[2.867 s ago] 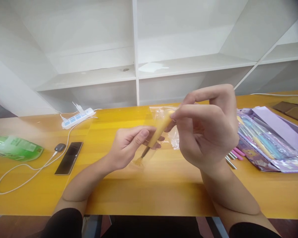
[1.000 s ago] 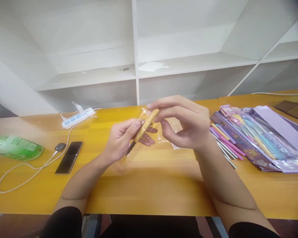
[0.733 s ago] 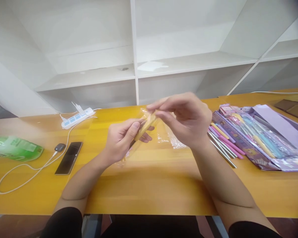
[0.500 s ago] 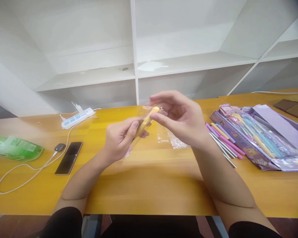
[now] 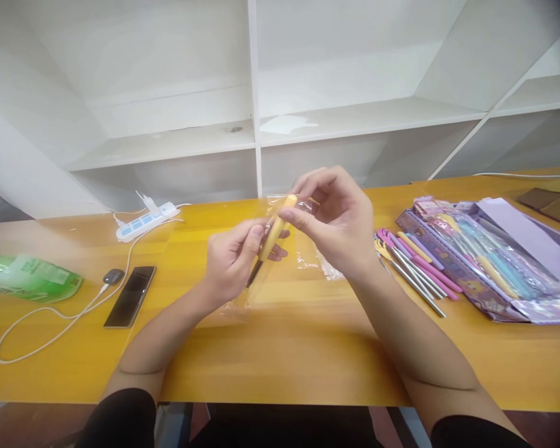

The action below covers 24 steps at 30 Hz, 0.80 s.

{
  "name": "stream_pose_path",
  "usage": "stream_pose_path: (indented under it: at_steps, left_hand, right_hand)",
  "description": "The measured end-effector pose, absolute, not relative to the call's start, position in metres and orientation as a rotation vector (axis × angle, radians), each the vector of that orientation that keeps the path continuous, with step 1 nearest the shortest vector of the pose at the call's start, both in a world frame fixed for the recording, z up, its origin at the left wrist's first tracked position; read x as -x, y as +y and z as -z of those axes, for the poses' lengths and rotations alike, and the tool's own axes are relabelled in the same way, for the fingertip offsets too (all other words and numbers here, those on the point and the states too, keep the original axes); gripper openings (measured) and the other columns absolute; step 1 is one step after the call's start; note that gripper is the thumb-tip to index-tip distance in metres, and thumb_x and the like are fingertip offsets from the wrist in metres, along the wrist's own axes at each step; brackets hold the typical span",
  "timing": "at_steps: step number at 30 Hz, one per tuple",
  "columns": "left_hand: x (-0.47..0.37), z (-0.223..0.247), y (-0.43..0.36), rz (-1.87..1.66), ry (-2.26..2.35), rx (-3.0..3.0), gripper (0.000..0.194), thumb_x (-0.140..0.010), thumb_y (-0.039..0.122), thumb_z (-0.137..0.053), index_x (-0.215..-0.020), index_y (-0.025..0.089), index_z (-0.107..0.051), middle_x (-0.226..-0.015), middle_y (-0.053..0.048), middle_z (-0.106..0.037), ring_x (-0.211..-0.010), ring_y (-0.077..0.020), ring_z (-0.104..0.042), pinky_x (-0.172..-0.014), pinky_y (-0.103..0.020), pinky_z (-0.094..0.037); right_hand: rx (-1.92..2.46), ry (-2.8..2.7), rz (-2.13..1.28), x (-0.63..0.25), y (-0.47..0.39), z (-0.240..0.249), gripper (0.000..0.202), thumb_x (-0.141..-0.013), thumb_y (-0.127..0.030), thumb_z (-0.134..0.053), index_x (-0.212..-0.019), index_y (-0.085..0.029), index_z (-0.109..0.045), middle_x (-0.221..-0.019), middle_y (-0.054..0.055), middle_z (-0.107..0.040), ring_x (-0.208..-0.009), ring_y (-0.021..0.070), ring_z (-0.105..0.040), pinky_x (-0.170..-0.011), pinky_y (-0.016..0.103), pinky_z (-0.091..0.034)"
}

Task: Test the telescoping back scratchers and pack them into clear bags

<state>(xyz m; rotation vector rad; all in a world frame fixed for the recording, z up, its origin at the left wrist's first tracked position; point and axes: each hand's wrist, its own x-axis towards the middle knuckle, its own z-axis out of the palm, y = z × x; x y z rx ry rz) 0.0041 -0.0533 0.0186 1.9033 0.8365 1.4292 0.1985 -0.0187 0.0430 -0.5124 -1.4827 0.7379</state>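
Head view: at the far left, a green plastic package (image 5: 35,278) is seen near a white cable (image 5: 17,362), a black phone (image 5: 130,297) and a white power strip (image 5: 147,223). At the centre, a yellow-handled tool (image 5: 278,229) is grasped by the left hand (image 5: 228,260), tilted above the table (image 5: 280,373) within clear plastic wrapping (image 5: 236,309). Its upper end is touched by the right hand's (image 5: 341,231) thumb; whether it is gripped there cannot be told. Farther right, coloured and metallic rods (image 5: 417,272) are laid beside a purple box (image 5: 467,283) holding wrapped utensils (image 5: 488,261).
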Motion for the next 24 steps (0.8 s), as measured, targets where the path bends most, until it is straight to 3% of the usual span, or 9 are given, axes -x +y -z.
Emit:
stream_pose_path:
  at_steps: [7, 13, 17, 24]
  left_hand:
    - [-0.006, -0.017, -0.054, -1.420, 0.816, -1.872, 0.037, -0.117, 0.041, -0.050, -0.129, 0.019, -0.077, -0.118, -0.010, -0.086, -0.082, -0.0205, -0.086, -0.077, -0.031, -0.072]
    - [-0.007, -0.013, -0.051, -1.453, 0.746, -1.911, 0.034, -0.117, 0.036, -0.050, -0.131, 0.020, -0.077, -0.116, -0.008, -0.086, -0.084, -0.0196, -0.087, -0.077, -0.029, -0.072]
    - [-0.007, -0.012, -0.051, -1.450, 0.679, -1.907, 0.032, -0.117, 0.033, -0.050, -0.129, 0.020, -0.076, -0.114, -0.008, -0.086, -0.083, -0.0185, -0.086, -0.076, -0.028, -0.072]
    - [0.002, -0.019, -0.052, -1.375, 0.657, -1.792, 0.034, -0.112, 0.046, -0.060, -0.120, 0.019, -0.078, -0.104, -0.010, -0.085, -0.084, -0.0226, -0.085, -0.070, -0.032, -0.072]
  right_hand:
    - [0.462, -1.489, -0.637, -0.194, -0.021, -0.043, 0.029, -0.093, -0.040, -0.088, -0.083, -0.026, -0.065, -0.099, 0.003, -0.062, -0.095, 0.0175, -0.064, -0.079, 0.034, -0.063]
    - [0.537, -1.369, -0.896, -0.195, -0.022, -0.046, 0.046, -0.074, -0.050, -0.102, -0.091, -0.027, -0.067, -0.095, 0.000, -0.065, -0.084, 0.0143, -0.064, -0.067, 0.027, -0.060]
    - [0.577, -1.396, -1.150, -0.195, -0.021, -0.047, 0.042, -0.076, -0.052, -0.100, -0.094, -0.024, -0.075, -0.086, -0.001, -0.070, -0.072, 0.0124, -0.065, -0.063, 0.027, -0.059]
    - [0.538, -1.396, -1.346, -0.186, -0.028, -0.047, 0.056, -0.065, -0.060, -0.103, -0.090, -0.022, -0.070, -0.074, -0.003, -0.071, -0.057, 0.0134, -0.068, -0.050, 0.028, -0.057]
